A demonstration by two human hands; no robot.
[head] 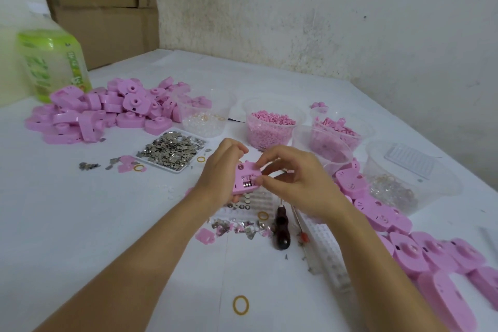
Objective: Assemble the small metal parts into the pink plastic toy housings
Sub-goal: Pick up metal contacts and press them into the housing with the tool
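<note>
Housing (244,182) — cavity faces up — left hand (219,170) grips.

Pink housing (246,179), open side up with silvery metal parts (248,184) seated in its compartment, gripped by the left hand (221,170) and pinched at its right edge by the right hand (293,183). Beyond it to the left lie a white tray (176,170) heaped with loose metal pieces (172,149) and a pile of housings (107,110). A row of further housings (404,237) lies to its right, and scattered metal pieces (237,228) lie just nearer on the counter.
</note>
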